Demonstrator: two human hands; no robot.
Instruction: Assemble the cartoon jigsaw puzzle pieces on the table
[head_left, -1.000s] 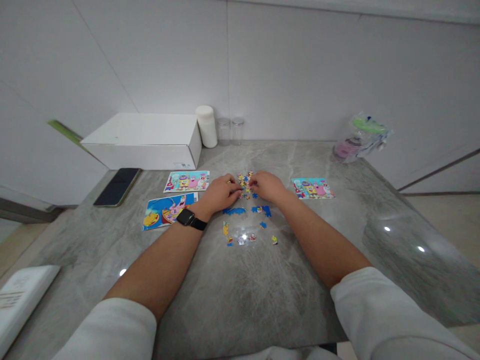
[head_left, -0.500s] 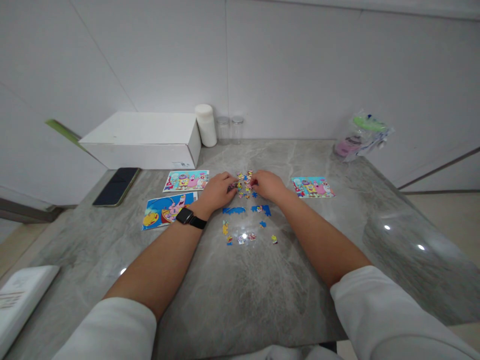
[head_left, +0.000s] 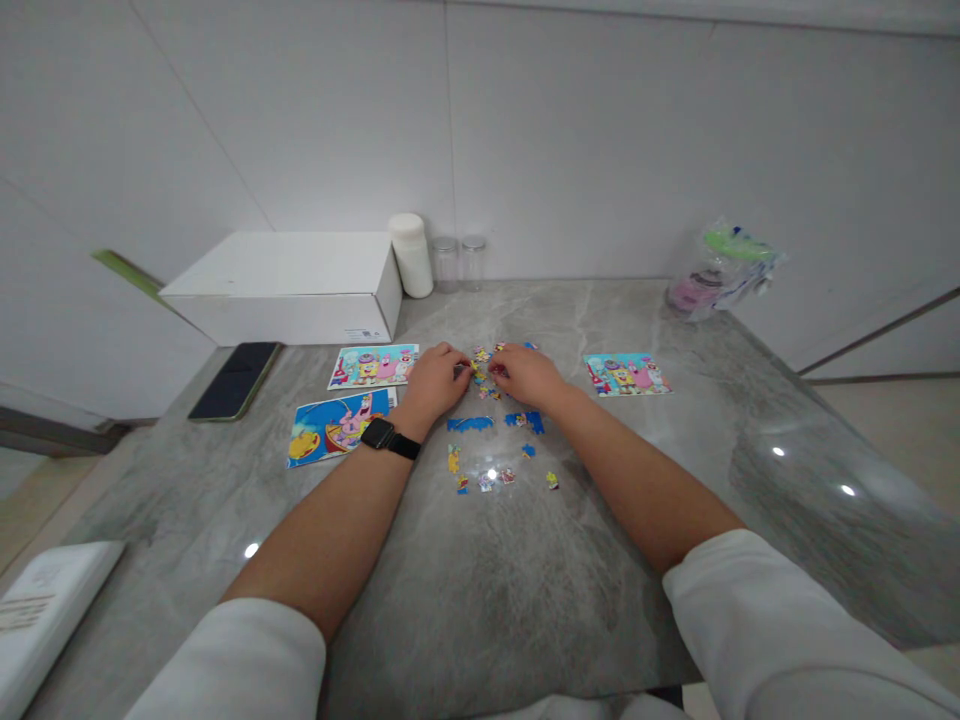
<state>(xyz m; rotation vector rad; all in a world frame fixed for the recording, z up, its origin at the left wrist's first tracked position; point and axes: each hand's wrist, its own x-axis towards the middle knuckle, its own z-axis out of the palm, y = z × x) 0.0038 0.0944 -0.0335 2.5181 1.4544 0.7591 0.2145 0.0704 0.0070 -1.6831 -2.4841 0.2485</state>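
Note:
A loose cluster of small, colourful jigsaw puzzle pieces lies between my two hands. At its left edge, my left hand rests with bent fingers closed around what looks like a puzzle piece, mostly hidden. My right hand pinches a small reddish puzzle piece at the cluster's right side. Nearer to me lie two joined blue strips, the left strip and the right strip. Below them are a blue piece, a yellow section, a yellow-green piece and several others.
Cartoon picture cards lie at left, an upper card and a blue card, with another card at right. Around them are a phone, white box, white bottle, clear jars and plastic bag.
My right hand has shifted slightly left, closer to my left hand, uncovering some pieces behind it. My left hand stays about where it was. The view has tilted slightly.

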